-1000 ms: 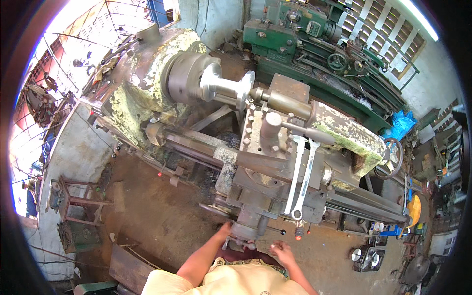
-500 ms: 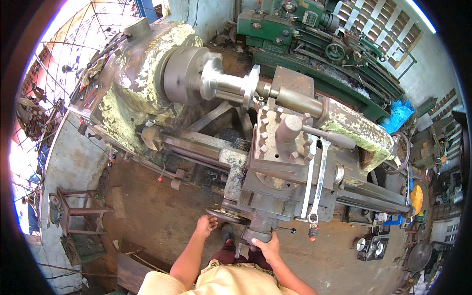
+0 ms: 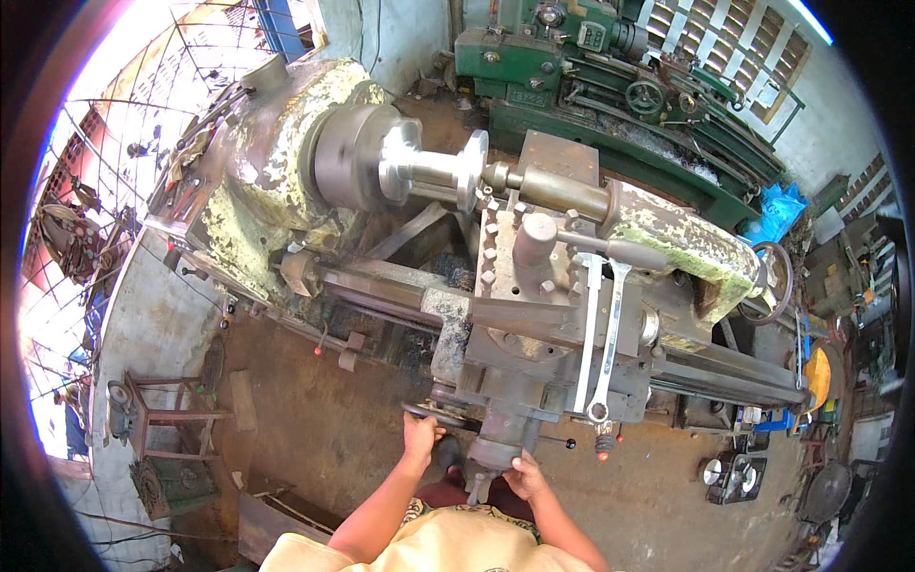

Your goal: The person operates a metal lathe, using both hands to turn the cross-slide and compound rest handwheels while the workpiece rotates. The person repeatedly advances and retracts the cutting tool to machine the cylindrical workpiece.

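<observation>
**Both hands on lathe controls at the carriage front**

The person stood at the front of a large lathe (image 3: 534, 286), looking down on it; both forearms entered from the lower edge. The left hand (image 3: 420, 437) was closed around the rim of a dark handwheel (image 3: 431, 416) at the lower left of the carriage; its grip was shut on that rim, fingers curled over it. The right hand (image 3: 523, 474) was at a small crank handle (image 3: 481, 484) beneath the round dial below the carriage; its fingers touched the handle, though how fully the grip closed on it could not be told. Two long spanners (image 3: 599, 334) lay side by side on top of the carriage, just right of the tool post (image 3: 534, 240). A shiny flanged metal workpiece (image 3: 434, 170) was held in the chuck (image 3: 348, 157) at upper left, its far end met by the tailstock (image 3: 667, 243) on the right; a second, green lathe (image 3: 610, 67) stood behind; a small metal stool (image 3: 157, 419) stood on the dirt floor (image 3: 315, 458), well left of the hands.
</observation>
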The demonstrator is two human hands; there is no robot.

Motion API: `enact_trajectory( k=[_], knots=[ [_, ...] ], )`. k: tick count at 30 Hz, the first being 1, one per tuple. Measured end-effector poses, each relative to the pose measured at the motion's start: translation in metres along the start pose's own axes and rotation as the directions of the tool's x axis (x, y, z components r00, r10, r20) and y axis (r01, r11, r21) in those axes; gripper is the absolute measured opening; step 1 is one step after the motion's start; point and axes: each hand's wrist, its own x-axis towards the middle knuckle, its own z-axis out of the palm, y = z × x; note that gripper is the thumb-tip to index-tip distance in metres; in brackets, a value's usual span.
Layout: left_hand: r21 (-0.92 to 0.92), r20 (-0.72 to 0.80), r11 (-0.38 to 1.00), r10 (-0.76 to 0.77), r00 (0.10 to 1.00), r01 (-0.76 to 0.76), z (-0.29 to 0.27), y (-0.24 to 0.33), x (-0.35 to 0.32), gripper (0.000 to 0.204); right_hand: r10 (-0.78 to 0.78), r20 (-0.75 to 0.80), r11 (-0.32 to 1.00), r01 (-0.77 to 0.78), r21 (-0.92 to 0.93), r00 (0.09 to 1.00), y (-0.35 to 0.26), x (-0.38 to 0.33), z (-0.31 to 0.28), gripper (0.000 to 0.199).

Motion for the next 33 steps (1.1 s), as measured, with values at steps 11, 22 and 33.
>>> enact_trajectory(
  k=[11, 22, 33],
  knots=[
    [0.286, -0.206, 0.955, -0.017, 0.979, 0.076, 0.04, -0.001, -0.002, 0.066, -0.074, 0.201, 0.995, 0.059, 0.075, 0.977, 0.009, 0.018, -0.002, 0.083],
    [0.206, -0.189, 0.973, -0.066, 0.98, 0.105, 0.019, 0.013, 0.02, 0.024, -0.185, -0.716, 0.912, -0.154, -0.381, 0.673, -0.019, -0.018, -0.122, 0.029],
    [0.13, -0.159, 0.983, -0.107, 0.982, 0.128, 0.001, 0.006, 0.033, 0.064, -0.351, -0.738, 0.906, 0.009, -0.424, 0.576, -0.028, 0.03, -0.158, 0.024]
  ],
)
